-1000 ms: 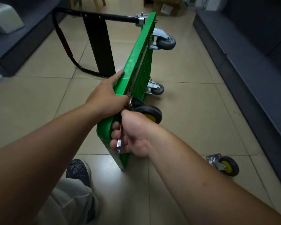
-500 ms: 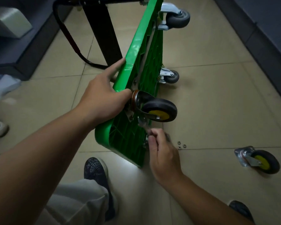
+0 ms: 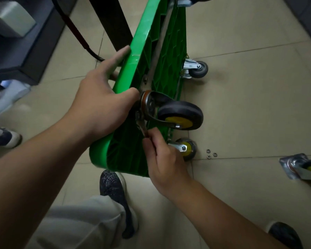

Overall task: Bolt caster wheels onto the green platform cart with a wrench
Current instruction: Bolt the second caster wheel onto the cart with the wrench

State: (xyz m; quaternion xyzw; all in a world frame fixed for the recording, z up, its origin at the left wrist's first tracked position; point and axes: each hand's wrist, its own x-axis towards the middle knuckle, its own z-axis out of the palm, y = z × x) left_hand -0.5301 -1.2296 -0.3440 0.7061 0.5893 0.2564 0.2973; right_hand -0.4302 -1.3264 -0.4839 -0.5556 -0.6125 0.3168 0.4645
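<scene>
The green platform cart [image 3: 162,56] stands on its long edge on the tiled floor, ribbed underside facing right. My left hand [image 3: 104,99] grips its upper rim, thumb beside the mounting plate of a yellow-hubbed caster [image 3: 180,115]. My right hand [image 3: 164,159] pinches the handle of a slim wrench [image 3: 141,125] whose head sits at the caster plate's lower edge. Another yellow caster [image 3: 188,148] shows near the floor behind my right hand. A grey caster [image 3: 197,70] is fixed farther along the cart.
A loose yellow caster [image 3: 302,168] lies on the floor at the right edge. Three small washers or nuts [image 3: 211,153] lie near it. My dark shoes [image 3: 115,191] are below the cart, another person's shoe [image 3: 4,137] at left. The cart's black handle [image 3: 75,31] reaches toward dark furniture [image 3: 22,56].
The view has tipped down and closer. My right hand left the cart's near rim, dropped below the caster, and now holds the wrench up against the caster plate. My left hand kept its grip.
</scene>
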